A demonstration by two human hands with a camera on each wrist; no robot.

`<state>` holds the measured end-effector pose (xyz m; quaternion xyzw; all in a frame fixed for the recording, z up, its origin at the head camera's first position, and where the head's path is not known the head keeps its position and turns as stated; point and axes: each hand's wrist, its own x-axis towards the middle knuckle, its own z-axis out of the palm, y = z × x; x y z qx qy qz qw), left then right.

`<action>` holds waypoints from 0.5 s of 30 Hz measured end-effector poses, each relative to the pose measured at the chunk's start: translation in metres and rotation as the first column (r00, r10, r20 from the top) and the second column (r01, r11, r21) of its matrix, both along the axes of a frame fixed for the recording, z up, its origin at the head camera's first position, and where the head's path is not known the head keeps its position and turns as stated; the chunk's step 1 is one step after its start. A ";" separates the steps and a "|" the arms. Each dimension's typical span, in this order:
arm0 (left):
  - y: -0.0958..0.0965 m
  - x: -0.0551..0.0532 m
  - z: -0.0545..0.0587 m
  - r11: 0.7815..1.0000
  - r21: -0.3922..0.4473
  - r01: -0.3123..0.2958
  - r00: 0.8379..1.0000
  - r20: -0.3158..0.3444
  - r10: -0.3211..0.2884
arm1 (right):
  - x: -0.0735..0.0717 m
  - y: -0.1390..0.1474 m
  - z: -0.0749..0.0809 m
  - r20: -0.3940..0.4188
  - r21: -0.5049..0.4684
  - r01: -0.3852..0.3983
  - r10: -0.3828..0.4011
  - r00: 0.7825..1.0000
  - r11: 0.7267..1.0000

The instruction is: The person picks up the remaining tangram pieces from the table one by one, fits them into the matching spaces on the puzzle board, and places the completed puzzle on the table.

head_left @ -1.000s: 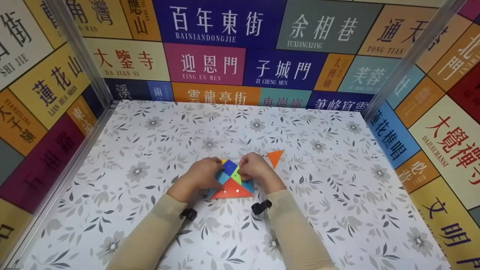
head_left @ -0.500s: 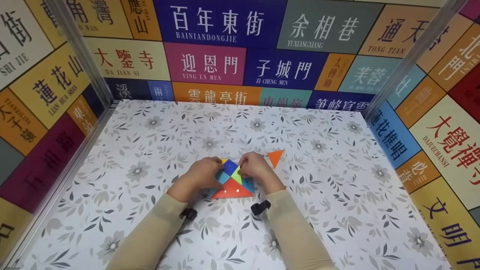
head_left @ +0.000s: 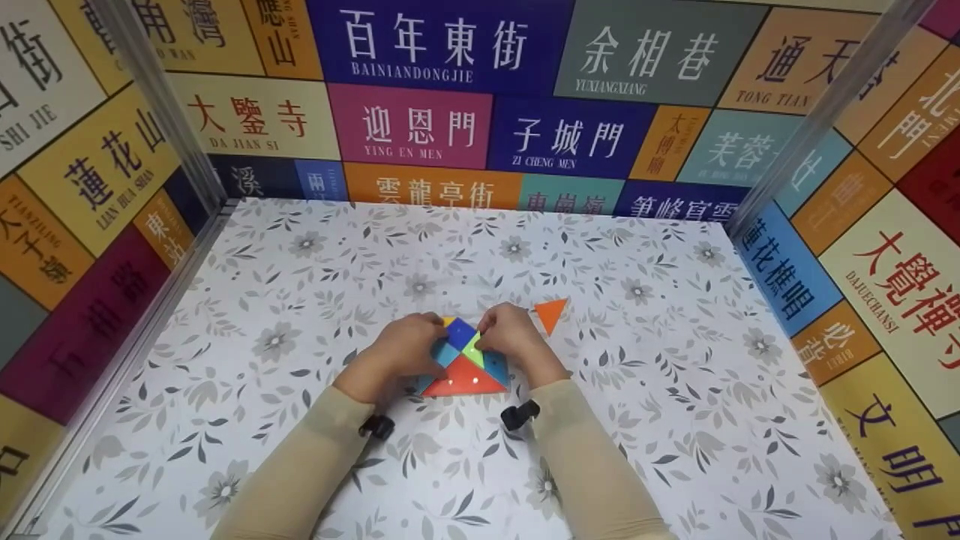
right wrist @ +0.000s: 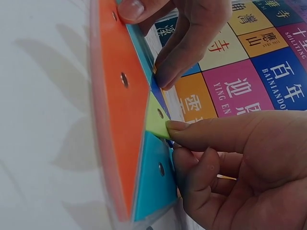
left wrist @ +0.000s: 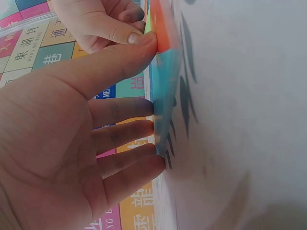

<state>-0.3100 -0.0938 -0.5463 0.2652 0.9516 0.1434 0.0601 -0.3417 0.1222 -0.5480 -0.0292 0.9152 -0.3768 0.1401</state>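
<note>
A tangram (head_left: 465, 379) of coloured pieces lies on the table in a clear tray (right wrist: 98, 115). It shows a red-orange triangle, teal pieces, a blue piece (head_left: 460, 335) and a bit of yellow. My left hand (head_left: 401, 346) rests along its left side, fingers fairly straight against the edge and thumb on top, as the left wrist view shows. My right hand (head_left: 514, 341) pinches the light green tangram piece (right wrist: 158, 115) between thumb and curled index finger, beside the teal piece (right wrist: 156, 177). The fingertips below the green piece are partly hidden.
A loose orange triangle (head_left: 551, 316) lies just right of my right hand. White floral paper covers the table (head_left: 300, 450). Colourful sign-printed panels (head_left: 442, 52) stand at the back and both sides. Black wrist straps (head_left: 376, 427) sit over the sleeves.
Both hands stay almost in place. The right hand shifts very slightly at the green piece, and slightly more of the right teal piece shows. The loose orange triangle has not moved.
</note>
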 end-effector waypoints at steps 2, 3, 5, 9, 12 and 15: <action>0.000 0.000 0.000 1.000 0.002 0.007 1.000 -0.014 -0.007 | 0.000 -0.001 0.000 0.002 0.006 0.007 -0.007 1.000 1.000; -0.001 0.000 0.000 1.000 0.002 0.009 1.000 -0.020 -0.009 | 0.000 -0.001 0.000 0.002 0.010 0.009 -0.009 1.000 1.000; -0.001 0.000 0.000 1.000 0.003 0.006 1.000 -0.021 -0.006 | 0.000 -0.002 0.001 0.013 0.005 0.018 -0.018 1.000 1.000; -0.001 0.000 0.000 1.000 -0.008 -0.002 1.000 -0.010 0.002 | 0.001 -0.003 0.001 0.022 0.007 0.021 -0.021 1.000 1.000; 0.000 0.000 0.000 1.000 -0.011 -0.004 1.000 -0.005 0.004 | 0.001 -0.002 0.001 0.028 0.011 0.018 -0.019 0.999 1.000; 0.001 -0.001 0.000 1.000 -0.016 -0.004 1.000 -0.001 0.004 | 0.001 -0.002 0.000 0.037 0.006 0.019 -0.019 0.999 1.000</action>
